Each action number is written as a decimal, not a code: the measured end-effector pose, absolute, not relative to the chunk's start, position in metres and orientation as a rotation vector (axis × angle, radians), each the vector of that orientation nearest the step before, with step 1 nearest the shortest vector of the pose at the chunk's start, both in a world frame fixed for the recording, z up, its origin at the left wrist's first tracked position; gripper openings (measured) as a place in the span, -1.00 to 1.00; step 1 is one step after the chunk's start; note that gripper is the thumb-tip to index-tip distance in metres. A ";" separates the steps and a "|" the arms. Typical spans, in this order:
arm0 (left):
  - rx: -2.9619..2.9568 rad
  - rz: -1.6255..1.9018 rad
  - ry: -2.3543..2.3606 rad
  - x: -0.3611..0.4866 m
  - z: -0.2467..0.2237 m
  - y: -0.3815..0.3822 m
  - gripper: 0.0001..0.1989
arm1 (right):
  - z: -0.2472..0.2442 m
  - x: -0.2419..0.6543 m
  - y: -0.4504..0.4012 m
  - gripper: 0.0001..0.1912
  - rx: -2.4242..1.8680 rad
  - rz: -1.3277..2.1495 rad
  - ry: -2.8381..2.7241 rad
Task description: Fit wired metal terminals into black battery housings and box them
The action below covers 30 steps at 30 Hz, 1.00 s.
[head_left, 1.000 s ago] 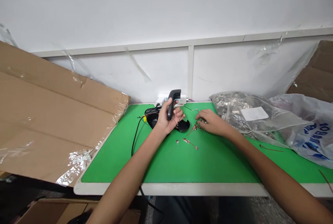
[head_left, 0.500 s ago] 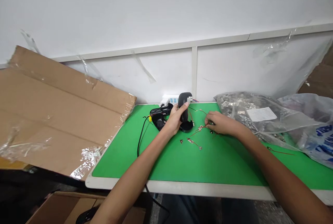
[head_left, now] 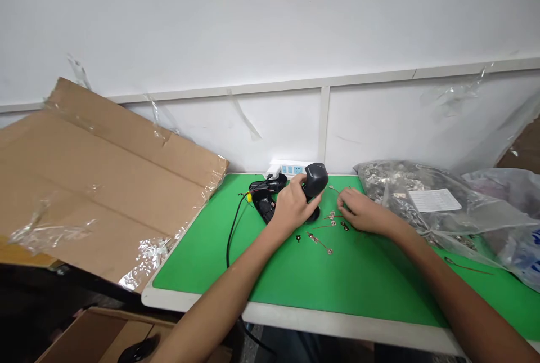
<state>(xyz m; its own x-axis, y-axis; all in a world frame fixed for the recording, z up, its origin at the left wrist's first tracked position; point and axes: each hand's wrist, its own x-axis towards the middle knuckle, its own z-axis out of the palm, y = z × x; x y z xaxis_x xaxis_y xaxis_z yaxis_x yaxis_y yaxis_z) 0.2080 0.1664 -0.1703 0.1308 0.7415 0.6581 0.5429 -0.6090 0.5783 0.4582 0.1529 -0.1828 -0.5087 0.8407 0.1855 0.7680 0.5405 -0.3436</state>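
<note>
Where metal parts (head_left: 314, 238) lie, a bag (head_left: 400, 184) sits near the right fingers (head_left: 343, 200).

The left hand (head_left: 292, 205) grips a black plastic housing (head_left: 316, 180) above the green-topped table (head_left: 304, 281). The right hand (head_left: 363, 213), fingers curled, is beside small metal pieces (head_left: 313, 237) with thin reddish wires. Farther right lies a clear bag (head_left: 396, 183) of metal parts; a white power strip (head_left: 298, 170) sits near the wall (head_left: 270, 25).
</note>
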 end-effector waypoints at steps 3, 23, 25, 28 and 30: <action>1.888 1.581 1.165 0.209 -0.162 0.158 -0.35 | -0.178 0.460 0.154 -0.82 -1.362 0.363 -2.290; 0.661 0.853 0.458 0.242 -0.140 0.122 -0.53 | -0.143 0.443 0.138 -0.56 -0.848 1.022 -0.977; 0.650 0.842 0.467 0.247 -0.149 0.120 -0.52 | -0.142 0.439 0.135 -0.60 -0.832 1.019 -0.976; 0.654 0.844 0.467 0.254 -0.160 0.118 -0.51 | -0.143 0.434 0.130 -0.63 -0.804 1.034 -0.998; 0.670 0.856 0.459 0.258 -0.164 0.116 -0.50 | -0.144 0.430 0.128 -0.64 -0.791 1.037 -1.022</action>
